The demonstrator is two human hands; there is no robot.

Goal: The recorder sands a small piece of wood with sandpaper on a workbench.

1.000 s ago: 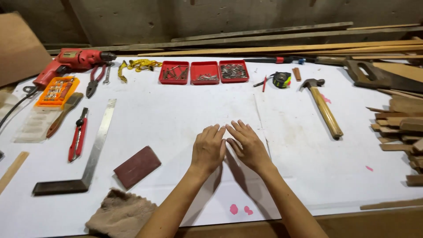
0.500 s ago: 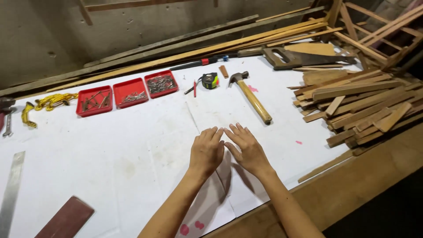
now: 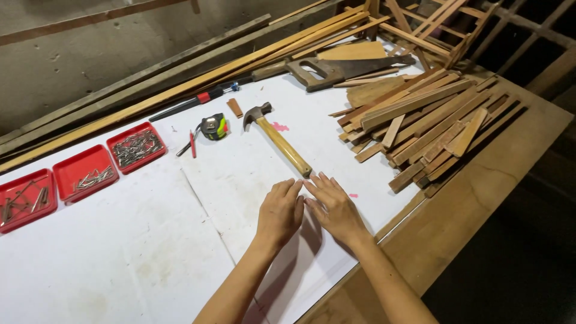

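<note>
White paper (image 3: 150, 240) covers the bench under my left hand (image 3: 279, 211) and right hand (image 3: 333, 207), both flat, palms down, fingers together, holding nothing, index fingers nearly touching. Just beyond my fingertips lies the hammer (image 3: 278, 141), wooden handle toward me, steel head away. I judge it head-heavy and stiff, best gripped low on the handle.

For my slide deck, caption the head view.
Both hands rest flat on white paper beside a hammer.
</note>
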